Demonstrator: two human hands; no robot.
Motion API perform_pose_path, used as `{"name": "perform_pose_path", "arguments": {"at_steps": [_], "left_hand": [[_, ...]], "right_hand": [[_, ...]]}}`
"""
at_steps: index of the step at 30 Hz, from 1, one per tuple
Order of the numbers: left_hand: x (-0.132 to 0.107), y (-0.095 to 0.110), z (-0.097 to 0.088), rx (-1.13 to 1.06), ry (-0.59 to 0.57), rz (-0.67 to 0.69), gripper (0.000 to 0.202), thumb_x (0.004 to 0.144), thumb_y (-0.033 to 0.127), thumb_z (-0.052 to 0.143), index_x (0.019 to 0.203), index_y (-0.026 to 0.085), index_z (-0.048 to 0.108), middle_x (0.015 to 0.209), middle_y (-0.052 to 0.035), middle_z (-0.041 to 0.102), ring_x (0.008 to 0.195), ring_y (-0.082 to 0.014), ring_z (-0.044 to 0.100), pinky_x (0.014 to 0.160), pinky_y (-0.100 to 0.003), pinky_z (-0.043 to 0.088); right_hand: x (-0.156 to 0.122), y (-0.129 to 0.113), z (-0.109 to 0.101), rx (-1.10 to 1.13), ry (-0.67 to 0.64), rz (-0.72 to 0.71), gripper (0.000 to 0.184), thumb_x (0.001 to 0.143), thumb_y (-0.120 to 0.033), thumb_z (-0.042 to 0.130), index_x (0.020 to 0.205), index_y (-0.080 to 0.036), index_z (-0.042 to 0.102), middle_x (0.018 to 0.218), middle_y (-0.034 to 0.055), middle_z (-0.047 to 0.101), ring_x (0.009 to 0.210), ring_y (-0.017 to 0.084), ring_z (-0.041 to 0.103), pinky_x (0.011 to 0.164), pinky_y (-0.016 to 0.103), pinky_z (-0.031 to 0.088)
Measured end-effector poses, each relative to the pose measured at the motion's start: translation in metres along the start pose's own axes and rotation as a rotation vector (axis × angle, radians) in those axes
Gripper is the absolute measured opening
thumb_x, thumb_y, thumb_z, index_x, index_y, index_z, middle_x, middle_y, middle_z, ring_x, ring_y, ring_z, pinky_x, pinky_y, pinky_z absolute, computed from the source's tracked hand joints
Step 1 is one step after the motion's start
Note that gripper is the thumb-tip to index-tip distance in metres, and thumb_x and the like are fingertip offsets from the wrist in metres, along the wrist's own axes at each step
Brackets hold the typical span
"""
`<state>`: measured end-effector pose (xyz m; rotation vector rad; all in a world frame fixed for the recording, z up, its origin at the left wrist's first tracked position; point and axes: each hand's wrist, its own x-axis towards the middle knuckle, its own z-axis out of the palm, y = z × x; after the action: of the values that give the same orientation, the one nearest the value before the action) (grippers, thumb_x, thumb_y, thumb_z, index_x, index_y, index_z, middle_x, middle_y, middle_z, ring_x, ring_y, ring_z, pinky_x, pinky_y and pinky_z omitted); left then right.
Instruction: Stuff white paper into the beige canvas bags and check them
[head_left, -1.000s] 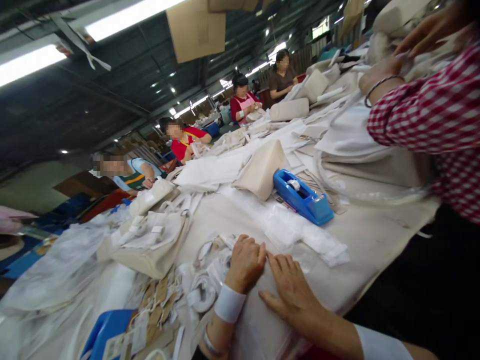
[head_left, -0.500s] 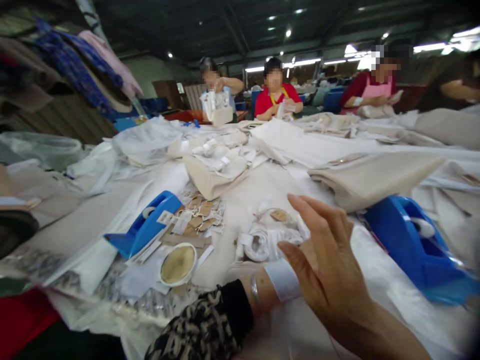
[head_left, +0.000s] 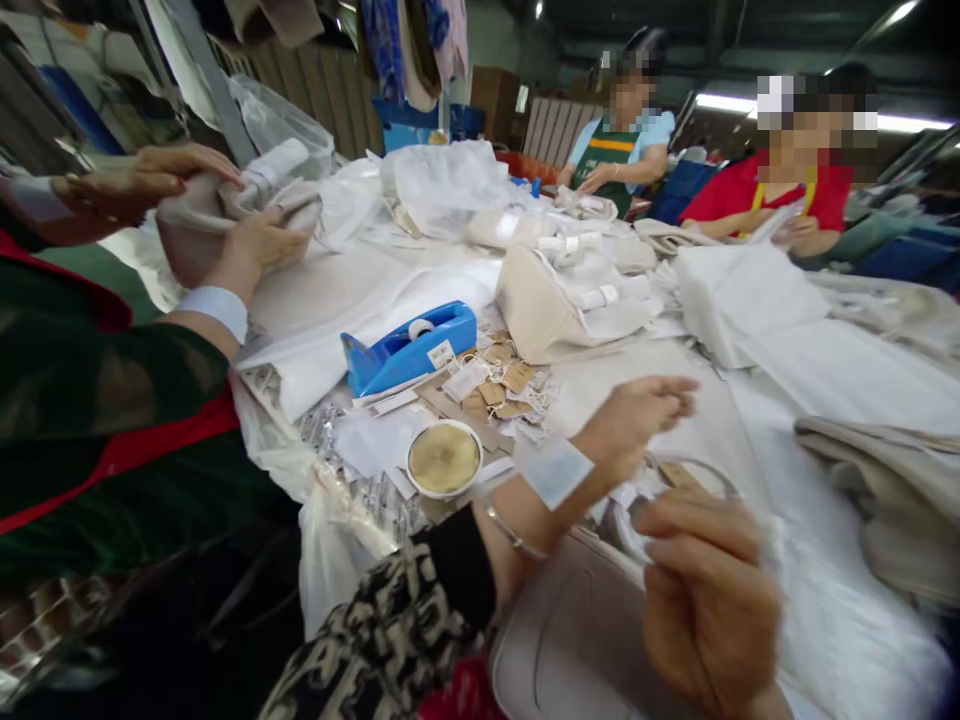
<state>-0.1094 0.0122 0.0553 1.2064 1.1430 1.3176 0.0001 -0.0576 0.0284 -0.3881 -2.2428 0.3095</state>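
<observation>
Blue plastic tape dispenser (head_left: pixel 409 357) as landmark: round white-rimmed dish (head_left: pixel 443 460) before it, brown paper tags (head_left: pixel 501 385) right, beige canvas bag (head_left: pixel 559 305) farther right.

The left hand (head_left: pixel 637 415) comes out of a dark sleeve (head_left: pixel 397 630) with a pale mottled, leopard-like print. A thin metal bangle (head_left: pixel 514 535) circles the wrist, and beside it sits a white band (head_left: pixel 556 470). The right hand (head_left: pixel 709 600) is bare.

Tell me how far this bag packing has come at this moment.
Looks done: little; no finished bag shows. In hand: the left hand reaches out over the table toward the paper hang tags; the right hand is curled near a cream bag. Left: the loose tags and a cream tote bag lie unpacked.
</observation>
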Motion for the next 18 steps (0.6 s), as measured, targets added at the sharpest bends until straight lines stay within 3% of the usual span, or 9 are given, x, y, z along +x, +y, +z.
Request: {"name": "perform_pose_path", "arguments": {"at_steps": [1, 3, 6, 9, 11, 14, 18], "left_hand": [[-0.007, 0.003, -0.018, -0.131, 0.155, -0.056, 0.041, 0.089, 0.003, 0.034, 0.122, 0.008, 0.058, 0.123, -0.0152, 0.063, 0.109, -0.0165, 0.064, 0.096, -0.03, 0.048], [-0.035, 0.009, -0.05, -0.243, 0.354, -0.007, 0.04, 0.087, 0.004, 0.04, 0.123, 0.009, 0.056, 0.123, -0.0123, 0.062, 0.113, -0.0169, 0.06, 0.103, -0.034, 0.044], [-0.102, 0.014, -0.08, -0.15, 0.437, 0.04, 0.031, 0.09, 0.017, 0.048, 0.118, 0.017, 0.06, 0.118, -0.0058, 0.064, 0.114, -0.0183, 0.058, 0.106, -0.037, 0.042], [-0.167, 0.009, -0.082, -0.047, 0.416, -0.102, 0.031, 0.09, 0.026, 0.052, 0.12, 0.022, 0.06, 0.116, -0.0048, 0.065, 0.109, -0.0194, 0.06, 0.103, -0.038, 0.045], [-0.194, 0.0, -0.076, -0.072, 0.409, -0.22, 0.031, 0.089, 0.027, 0.053, 0.12, 0.022, 0.059, 0.112, -0.0056, 0.066, 0.105, -0.0197, 0.062, 0.099, -0.038, 0.048], [-0.213, -0.02, -0.069, -0.215, 0.374, -0.347, 0.03, 0.088, 0.025, 0.053, 0.117, 0.02, 0.057, 0.111, -0.0075, 0.064, 0.101, -0.0191, 0.063, 0.094, -0.037, 0.051], [-0.214, -0.044, -0.064, -0.399, 0.259, -0.445, 0.031, 0.084, 0.019, 0.055, 0.114, 0.017, 0.054, 0.11, -0.0085, 0.063, 0.098, -0.0185, 0.065, 0.091, -0.037, 0.052]], "right_hand": [[0.002, 0.004, 0.004, 0.044, -0.042, 0.006, 0.022, 0.093, -0.008, 0.035, 0.099, -0.022, 0.051, 0.088, 0.0062, 0.058, 0.086, 0.021, 0.057, 0.078, 0.039, 0.047], [0.007, 0.011, 0.013, 0.127, -0.213, -0.002, 0.022, 0.092, -0.005, 0.04, 0.098, -0.02, 0.054, 0.09, 0.0064, 0.061, 0.086, 0.019, 0.058, 0.075, 0.033, 0.047], [0.011, 0.015, 0.022, 0.182, -0.48, -0.042, 0.019, 0.093, -0.008, 0.043, 0.094, -0.018, 0.059, 0.087, 0.0059, 0.063, 0.081, 0.018, 0.057, 0.071, 0.032, 0.045], [0.012, 0.011, 0.021, 0.195, -0.54, -0.041, 0.017, 0.094, -0.011, 0.044, 0.089, -0.018, 0.059, 0.078, 0.0039, 0.061, 0.073, 0.017, 0.055, 0.067, 0.032, 0.041], [0.013, 0.008, 0.017, 0.18, -0.518, -0.03, 0.018, 0.093, -0.011, 0.044, 0.087, -0.018, 0.059, 0.076, 0.003, 0.06, 0.072, 0.017, 0.055, 0.068, 0.032, 0.04], [0.013, 0.006, 0.012, 0.164, -0.483, -0.039, 0.015, 0.091, -0.008, 0.048, 0.085, -0.019, 0.058, 0.075, 0.0027, 0.06, 0.074, 0.017, 0.057, 0.073, 0.033, 0.043], [0.009, 0.011, 0.004, 0.173, -0.463, -0.023, 0.014, 0.09, -0.01, 0.049, 0.088, -0.019, 0.059, 0.081, 0.0053, 0.062, 0.082, 0.019, 0.059, 0.078, 0.032, 0.045]]}}
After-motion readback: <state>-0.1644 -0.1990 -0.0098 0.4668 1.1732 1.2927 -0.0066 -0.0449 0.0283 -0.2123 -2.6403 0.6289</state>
